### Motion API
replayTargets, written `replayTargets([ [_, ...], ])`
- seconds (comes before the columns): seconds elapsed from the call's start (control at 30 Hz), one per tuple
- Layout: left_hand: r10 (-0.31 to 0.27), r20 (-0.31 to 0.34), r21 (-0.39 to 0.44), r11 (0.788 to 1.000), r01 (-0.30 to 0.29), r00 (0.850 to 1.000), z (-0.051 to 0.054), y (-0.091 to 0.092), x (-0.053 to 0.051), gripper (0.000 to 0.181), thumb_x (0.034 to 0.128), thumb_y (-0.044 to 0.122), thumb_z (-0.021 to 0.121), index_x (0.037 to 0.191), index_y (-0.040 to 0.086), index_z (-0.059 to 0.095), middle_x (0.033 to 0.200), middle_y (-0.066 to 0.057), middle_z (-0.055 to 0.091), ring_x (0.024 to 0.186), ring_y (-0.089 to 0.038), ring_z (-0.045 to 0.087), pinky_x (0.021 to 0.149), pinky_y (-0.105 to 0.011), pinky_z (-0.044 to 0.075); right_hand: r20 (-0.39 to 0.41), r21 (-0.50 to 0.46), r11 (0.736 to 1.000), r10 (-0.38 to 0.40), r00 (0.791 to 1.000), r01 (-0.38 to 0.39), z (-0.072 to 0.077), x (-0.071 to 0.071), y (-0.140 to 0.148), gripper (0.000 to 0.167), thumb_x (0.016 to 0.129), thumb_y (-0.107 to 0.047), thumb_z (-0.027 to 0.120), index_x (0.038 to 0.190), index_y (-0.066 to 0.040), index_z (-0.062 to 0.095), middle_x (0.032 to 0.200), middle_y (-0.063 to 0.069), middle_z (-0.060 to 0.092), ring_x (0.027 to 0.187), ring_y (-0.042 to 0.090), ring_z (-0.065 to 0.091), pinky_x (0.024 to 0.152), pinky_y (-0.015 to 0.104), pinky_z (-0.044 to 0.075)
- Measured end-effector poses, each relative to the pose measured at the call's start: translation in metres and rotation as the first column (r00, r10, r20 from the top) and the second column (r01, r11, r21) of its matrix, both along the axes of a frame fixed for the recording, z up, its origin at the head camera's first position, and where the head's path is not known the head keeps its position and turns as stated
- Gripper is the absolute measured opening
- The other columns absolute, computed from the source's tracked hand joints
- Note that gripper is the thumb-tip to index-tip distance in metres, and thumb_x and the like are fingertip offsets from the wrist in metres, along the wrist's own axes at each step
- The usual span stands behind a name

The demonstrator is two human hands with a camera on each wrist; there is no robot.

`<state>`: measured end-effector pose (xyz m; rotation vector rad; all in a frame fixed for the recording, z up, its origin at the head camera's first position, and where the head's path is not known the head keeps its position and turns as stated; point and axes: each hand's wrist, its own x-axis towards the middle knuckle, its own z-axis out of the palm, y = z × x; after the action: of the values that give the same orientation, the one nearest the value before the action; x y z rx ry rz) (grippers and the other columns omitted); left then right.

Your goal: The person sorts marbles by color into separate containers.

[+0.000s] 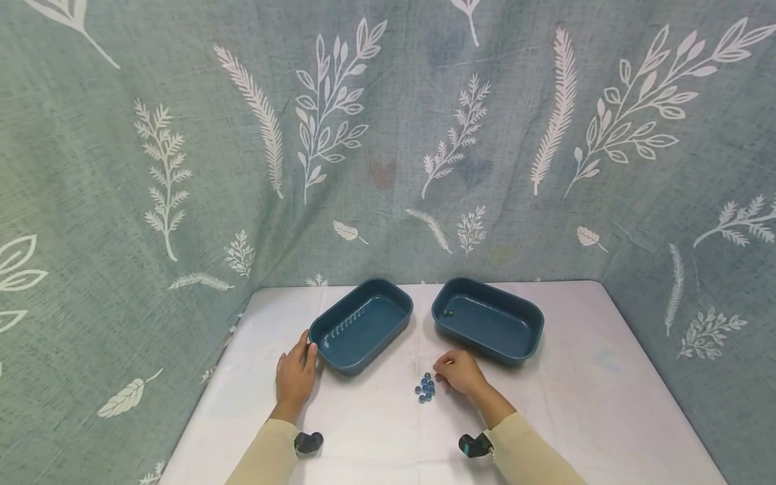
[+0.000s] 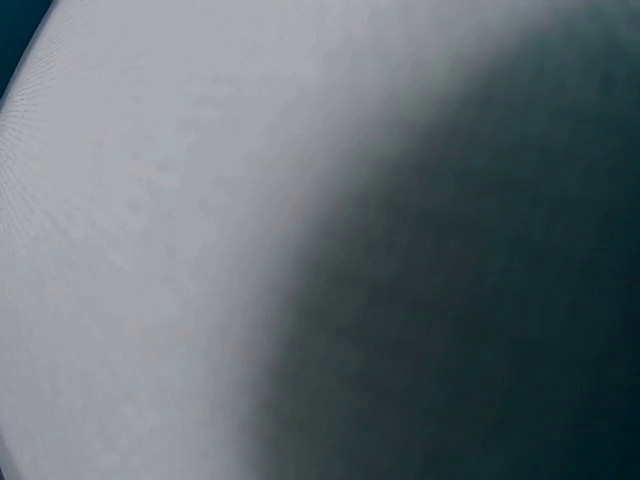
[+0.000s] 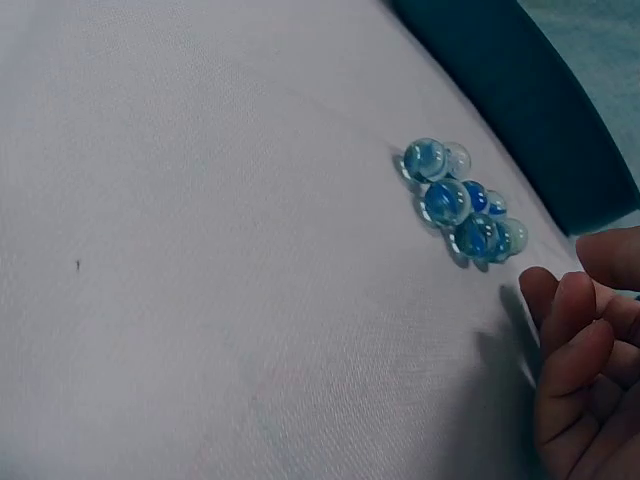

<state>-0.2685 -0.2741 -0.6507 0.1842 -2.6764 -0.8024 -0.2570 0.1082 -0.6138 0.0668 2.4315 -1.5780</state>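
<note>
My two hands are well apart over the white worktop (image 1: 376, 431), both forearms reaching in from the near edge in pale sleeves (image 1: 267, 451). My left hand (image 1: 295, 378) lies back upward at the near-left end of the left blue tray (image 1: 366, 330), fingers relaxed and pointing far, index finger and thumb against the tray's outer wall. The left wrist view is mostly blur.

My right arm slants in toward the far left, and my right hand (image 1: 459, 372) hangs low just right of a small cluster of blue glass marbles (image 1: 426, 389), with the near wall of the right blue tray (image 1: 494, 327) just beyond it. Its fingers are bent inward, palm turned to the left; I cannot tell whether a marble is pinched between the tips.

The clustered marbles rest on the worktop, nearer than the gap between the two trays. Green marbles (image 1: 450, 312) sit inside the right tray at its left end. Leaf-patterned fabric (image 1: 388, 236) hangs behind.
</note>
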Motion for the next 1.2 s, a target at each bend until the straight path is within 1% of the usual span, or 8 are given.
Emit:
replayTargets([
  [0.27, -0.003, -0.003, 0.013, 1.000, 0.003, 1.000, 0.002, 0.001, 0.001, 0.061, 0.1031, 0.054, 0.030, 0.152, 0.017, 0.035, 0.143, -0.016, 0.049, 0.133, -0.035, 0.041, 0.116, -0.054, 0.010, 0.001, 0.048, 0.999, -0.005, 1.000, 0.005, -0.005, -0.003, -0.007, 0.012, 0.091, -0.014, 0.067, 0.083, -0.006, 0.066, 0.069, 0.002, 0.064, 0.054, 0.012, 0.056, 0.048, 0.025, 0.046],
  [0.47, -0.003, -0.003, 0.008, 1.000, 0.003, 1.000, 0.002, 0.001, 0.000, 0.062, 0.1029, 0.055, 0.029, 0.152, 0.017, 0.035, 0.142, -0.015, 0.050, 0.133, -0.034, 0.041, 0.116, -0.054, 0.011, -0.016, 0.105, 0.994, 0.001, 1.000, 0.001, -0.004, -0.003, -0.011, 0.014, 0.090, -0.018, 0.069, 0.080, -0.008, 0.065, 0.067, 0.000, 0.064, 0.058, 0.014, 0.056, 0.051, 0.026, 0.046],
  [0.67, -0.002, 0.000, 0.006, 1.000, 0.002, 1.000, 0.001, 0.001, 0.000, 0.062, 0.1030, 0.054, 0.029, 0.152, 0.017, 0.035, 0.143, -0.015, 0.050, 0.134, -0.034, 0.041, 0.116, -0.054, 0.010, -0.054, 0.207, 0.978, 0.003, 0.999, 0.008, -0.001, 0.000, -0.016, 0.017, 0.087, -0.023, 0.073, 0.076, -0.012, 0.066, 0.067, -0.003, 0.062, 0.065, 0.015, 0.054, 0.059, 0.029, 0.044],
  [0.77, 0.004, 0.008, 0.012, 1.000, -0.004, 1.000, 0.004, 0.002, 0.001, 0.062, 0.1031, 0.054, 0.029, 0.152, 0.017, 0.035, 0.143, -0.015, 0.049, 0.134, -0.034, 0.041, 0.117, -0.053, 0.010, -0.065, 0.245, 0.970, 0.003, 0.998, 0.013, -0.001, 0.000, -0.018, 0.019, 0.084, -0.026, 0.077, 0.075, -0.014, 0.066, 0.070, -0.003, 0.060, 0.067, 0.016, 0.053, 0.061, 0.031, 0.043],
  [0.93, 0.014, 0.031, 0.009, 1.000, -0.014, 0.999, 0.007, 0.004, 0.002, 0.061, 0.1035, 0.053, 0.029, 0.152, 0.016, 0.035, 0.144, -0.015, 0.048, 0.135, -0.034, 0.040, 0.117, -0.052, 0.009, -0.076, 0.273, 0.962, 0.017, 0.997, 0.004, 0.000, 0.000, -0.021, 0.019, 0.079, -0.025, 0.080, 0.071, -0.015, 0.066, 0.069, -0.003, 0.059, 0.066, 0.016, 0.052, 0.059, 0.031, 0.043],
  [1.03, 0.016, 0.036, 0.003, 1.000, -0.016, 0.999, 0.005, 0.003, 0.001, 0.061, 0.1036, 0.053, 0.028, 0.152, 0.016, 0.034, 0.144, -0.015, 0.048, 0.135, -0.033, 0.039, 0.117, -0.052, 0.009, -0.075, 0.276, 0.961, 0.023, 0.997, -0.001, 0.000, 0.000, -0.022, 0.017, 0.080, -0.023, 0.079, 0.070, -0.016, 0.067, 0.068, -0.004, 0.059, 0.066, 0.016, 0.053, 0.059, 0.030, 0.043],
  [1.2, 0.014, 0.029, 0.005, 1.000, -0.014, 0.999, 0.002, 0.002, 0.000, 0.062, 0.1033, 0.054, 0.028, 0.152, 0.016, 0.034, 0.145, -0.014, 0.048, 0.135, -0.033, 0.039, 0.117, -0.052, 0.009, -0.071, 0.275, 0.961, 0.009, 0.997, 0.011, 0.003, 0.001, -0.023, 0.017, 0.082, -0.021, 0.078, 0.070, -0.014, 0.069, 0.066, -0.004, 0.060, 0.064, 0.015, 0.054, 0.058, 0.030, 0.045],
])
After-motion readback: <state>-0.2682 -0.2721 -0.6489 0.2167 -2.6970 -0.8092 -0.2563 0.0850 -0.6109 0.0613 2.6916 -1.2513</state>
